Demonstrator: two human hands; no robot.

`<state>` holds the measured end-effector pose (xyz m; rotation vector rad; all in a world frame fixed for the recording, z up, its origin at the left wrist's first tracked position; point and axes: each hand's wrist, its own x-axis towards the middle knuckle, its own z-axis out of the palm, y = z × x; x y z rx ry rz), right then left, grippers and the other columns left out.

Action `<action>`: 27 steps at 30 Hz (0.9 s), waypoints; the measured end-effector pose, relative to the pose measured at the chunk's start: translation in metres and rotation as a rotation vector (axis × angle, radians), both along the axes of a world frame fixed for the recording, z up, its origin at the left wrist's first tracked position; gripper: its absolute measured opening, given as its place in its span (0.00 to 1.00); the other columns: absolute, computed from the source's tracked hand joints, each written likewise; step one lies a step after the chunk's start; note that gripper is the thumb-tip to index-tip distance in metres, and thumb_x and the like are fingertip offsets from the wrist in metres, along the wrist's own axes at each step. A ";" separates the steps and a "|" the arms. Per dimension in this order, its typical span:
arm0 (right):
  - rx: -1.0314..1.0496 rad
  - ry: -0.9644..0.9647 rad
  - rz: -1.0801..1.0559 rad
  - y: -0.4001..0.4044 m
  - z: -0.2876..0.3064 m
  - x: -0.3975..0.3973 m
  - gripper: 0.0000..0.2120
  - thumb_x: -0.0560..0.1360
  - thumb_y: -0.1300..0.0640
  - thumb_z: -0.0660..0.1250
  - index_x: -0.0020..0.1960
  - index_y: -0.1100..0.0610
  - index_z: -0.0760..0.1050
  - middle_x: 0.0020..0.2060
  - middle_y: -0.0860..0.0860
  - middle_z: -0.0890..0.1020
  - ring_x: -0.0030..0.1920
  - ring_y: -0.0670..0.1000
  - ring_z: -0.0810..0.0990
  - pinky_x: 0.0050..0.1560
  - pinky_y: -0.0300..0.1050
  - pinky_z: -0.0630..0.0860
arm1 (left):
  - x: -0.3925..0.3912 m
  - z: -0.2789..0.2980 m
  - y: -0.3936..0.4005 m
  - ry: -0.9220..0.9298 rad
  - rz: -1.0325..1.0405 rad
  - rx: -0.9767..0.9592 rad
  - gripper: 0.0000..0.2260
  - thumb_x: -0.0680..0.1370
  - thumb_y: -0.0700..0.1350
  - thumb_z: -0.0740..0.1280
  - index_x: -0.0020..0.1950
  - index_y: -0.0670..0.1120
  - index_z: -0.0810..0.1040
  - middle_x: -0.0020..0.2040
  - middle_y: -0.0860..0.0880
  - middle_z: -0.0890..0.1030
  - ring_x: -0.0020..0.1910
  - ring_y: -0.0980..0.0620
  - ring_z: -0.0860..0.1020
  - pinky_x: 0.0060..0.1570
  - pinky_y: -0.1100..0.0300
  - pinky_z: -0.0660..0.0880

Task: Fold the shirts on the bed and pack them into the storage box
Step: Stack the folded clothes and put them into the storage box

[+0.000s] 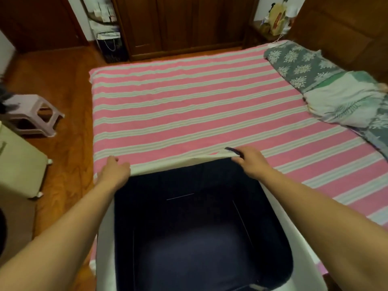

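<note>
Head view, looking down from the foot of a bed. In the lower middle of the frame a fabric storage box [201, 234] stands open, cream outside and dark navy inside, and nothing shows inside it. Both hands are at its far rim, well apart. The left hand [114, 172], at the left corner, lies over the cream edge with fingers loosely bent; whether it grips is unclear. The right hand [251, 162], at the right corner, pinches the folded-back cream flap [222, 154].

Packing appears not yet begun: the box looks empty, and no folded shirt is visible anywhere.

The bed [189, 106] fills the middle of the frame under a pink and pale striped sheet. At the right edge lies a heap of grey-green floral and pale green cloth [327, 85]; whether these are the shirts cannot be told.

The floor is polished wood. A pale plastic stool [33, 114] stands at the left edge, and dark wooden wardrobe doors [180, 24] run along the top.
</note>
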<state>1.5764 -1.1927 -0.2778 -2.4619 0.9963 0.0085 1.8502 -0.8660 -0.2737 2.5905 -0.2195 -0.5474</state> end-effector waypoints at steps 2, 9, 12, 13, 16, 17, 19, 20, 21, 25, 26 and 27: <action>0.065 -0.033 -0.073 -0.005 -0.002 0.010 0.09 0.80 0.50 0.68 0.50 0.56 0.80 0.41 0.51 0.79 0.45 0.56 0.78 0.41 0.46 0.67 | -0.021 -0.006 0.020 -0.071 -0.099 0.025 0.24 0.82 0.50 0.63 0.78 0.46 0.65 0.71 0.37 0.73 0.69 0.34 0.71 0.69 0.45 0.67; 0.239 -0.055 -0.181 -0.027 -0.005 0.033 0.12 0.80 0.49 0.67 0.49 0.58 0.73 0.39 0.53 0.78 0.45 0.56 0.77 0.45 0.48 0.71 | -0.040 -0.025 0.072 -0.160 -0.396 0.308 0.34 0.79 0.37 0.63 0.83 0.47 0.54 0.82 0.42 0.58 0.74 0.35 0.66 0.70 0.47 0.66; 0.194 -0.105 -0.237 -0.017 0.003 0.039 0.15 0.81 0.46 0.63 0.59 0.57 0.73 0.52 0.56 0.79 0.53 0.59 0.78 0.51 0.49 0.73 | -0.067 0.000 0.048 -0.190 -0.228 0.361 0.32 0.82 0.47 0.62 0.83 0.54 0.51 0.83 0.43 0.52 0.79 0.37 0.55 0.76 0.44 0.57; 0.213 -0.139 -0.262 -0.011 0.010 0.031 0.18 0.82 0.46 0.61 0.65 0.56 0.72 0.58 0.56 0.79 0.57 0.60 0.77 0.55 0.51 0.74 | -0.083 0.011 0.040 -0.211 -0.205 0.334 0.32 0.82 0.48 0.63 0.83 0.54 0.52 0.83 0.42 0.52 0.79 0.36 0.53 0.77 0.43 0.55; 0.234 -0.226 -0.285 0.000 0.030 -0.032 0.20 0.83 0.49 0.59 0.73 0.56 0.68 0.66 0.55 0.76 0.64 0.58 0.75 0.62 0.51 0.72 | -0.140 0.039 0.004 -0.182 -0.284 0.035 0.27 0.81 0.44 0.64 0.80 0.47 0.64 0.78 0.40 0.66 0.73 0.38 0.66 0.72 0.45 0.64; 0.248 -0.215 -0.306 0.003 0.034 -0.065 0.19 0.84 0.50 0.60 0.72 0.56 0.69 0.65 0.54 0.76 0.64 0.57 0.76 0.62 0.51 0.73 | -0.165 0.050 -0.014 -0.055 -0.313 -0.086 0.21 0.82 0.43 0.64 0.76 0.47 0.71 0.73 0.42 0.73 0.69 0.41 0.73 0.69 0.48 0.68; 0.307 -0.165 -0.400 0.005 0.033 -0.144 0.16 0.83 0.53 0.60 0.68 0.58 0.74 0.63 0.55 0.79 0.61 0.57 0.77 0.62 0.53 0.75 | -0.227 0.070 -0.048 0.276 -0.313 -0.323 0.11 0.83 0.43 0.64 0.62 0.51 0.81 0.63 0.49 0.82 0.62 0.50 0.80 0.66 0.53 0.73; 0.342 -0.139 -0.467 0.002 0.028 -0.186 0.14 0.83 0.53 0.61 0.63 0.59 0.77 0.59 0.57 0.81 0.59 0.59 0.79 0.61 0.56 0.76 | -0.258 0.081 -0.063 0.420 -0.300 -0.440 0.09 0.84 0.42 0.64 0.57 0.52 0.83 0.58 0.50 0.85 0.59 0.52 0.82 0.64 0.53 0.75; 0.382 -0.102 -0.540 0.000 0.023 -0.230 0.12 0.82 0.54 0.61 0.58 0.60 0.79 0.55 0.59 0.82 0.55 0.60 0.80 0.59 0.57 0.77 | -0.289 0.092 -0.077 0.529 -0.294 -0.537 0.10 0.84 0.41 0.63 0.55 0.52 0.83 0.55 0.49 0.86 0.56 0.52 0.83 0.62 0.54 0.77; 0.476 0.049 -0.733 -0.014 0.005 -0.372 0.09 0.80 0.59 0.62 0.43 0.57 0.77 0.43 0.58 0.81 0.41 0.56 0.80 0.42 0.47 0.74 | -0.400 0.116 -0.113 0.703 -0.334 -0.651 0.10 0.84 0.38 0.62 0.55 0.47 0.83 0.51 0.48 0.86 0.51 0.51 0.85 0.57 0.55 0.80; 0.474 0.063 -0.763 -0.021 0.000 -0.397 0.09 0.80 0.60 0.63 0.42 0.57 0.77 0.41 0.58 0.80 0.39 0.55 0.80 0.40 0.46 0.74 | -0.425 0.115 -0.119 0.723 -0.343 -0.624 0.10 0.84 0.38 0.62 0.55 0.48 0.83 0.51 0.48 0.86 0.51 0.52 0.85 0.58 0.55 0.80; 0.470 0.070 -0.785 -0.030 -0.006 -0.417 0.08 0.80 0.61 0.63 0.43 0.57 0.77 0.39 0.58 0.79 0.38 0.54 0.80 0.38 0.44 0.73 | -0.450 0.111 -0.127 0.737 -0.368 -0.584 0.10 0.84 0.39 0.62 0.55 0.49 0.83 0.52 0.49 0.86 0.51 0.53 0.84 0.58 0.55 0.80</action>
